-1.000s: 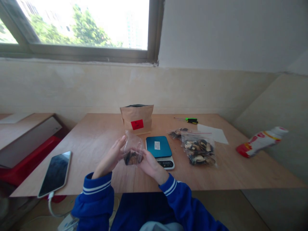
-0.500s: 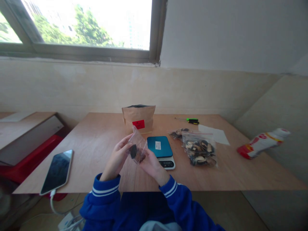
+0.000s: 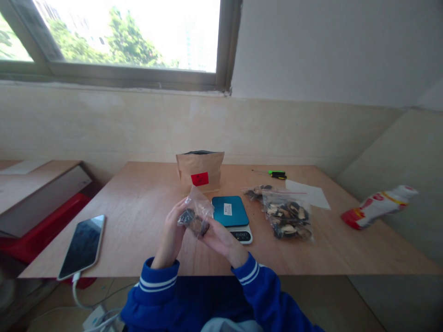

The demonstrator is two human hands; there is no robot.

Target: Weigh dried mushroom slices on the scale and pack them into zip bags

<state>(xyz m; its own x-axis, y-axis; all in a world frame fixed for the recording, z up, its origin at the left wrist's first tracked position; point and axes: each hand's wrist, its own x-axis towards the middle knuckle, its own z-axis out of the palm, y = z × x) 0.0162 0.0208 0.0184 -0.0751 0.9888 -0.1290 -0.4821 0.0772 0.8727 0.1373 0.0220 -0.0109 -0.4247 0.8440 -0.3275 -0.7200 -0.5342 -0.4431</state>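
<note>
A small clear plastic bag (image 3: 195, 214) with dark brown dried pieces, which look like dried mushrooms, is held between both hands above the table's front part. My left hand (image 3: 175, 226) closes on its left side, partly hidden behind the bag. From the right, my right hand (image 3: 218, 237) grips its lower right side. Just beyond my right hand lies a kitchen scale (image 3: 230, 210) with a blue top and a lit display. Behind the bag stands a brown paper pouch (image 3: 204, 166), its top open and a red label on its front.
Right of the scale lie a zip bag of sliced dried mushrooms (image 3: 288, 216) and a smaller bag (image 3: 259, 191). Beyond are screwdrivers (image 3: 278, 174) and white paper (image 3: 313, 194). A bottle (image 3: 377, 207) leans at the right; a plugged-in phone (image 3: 83, 246) lies at the left edge.
The bag in my hands has tipped and its contents have spread to the left. My left hand has shifted a little, now further round behind the bag. The things on the table stay put.
</note>
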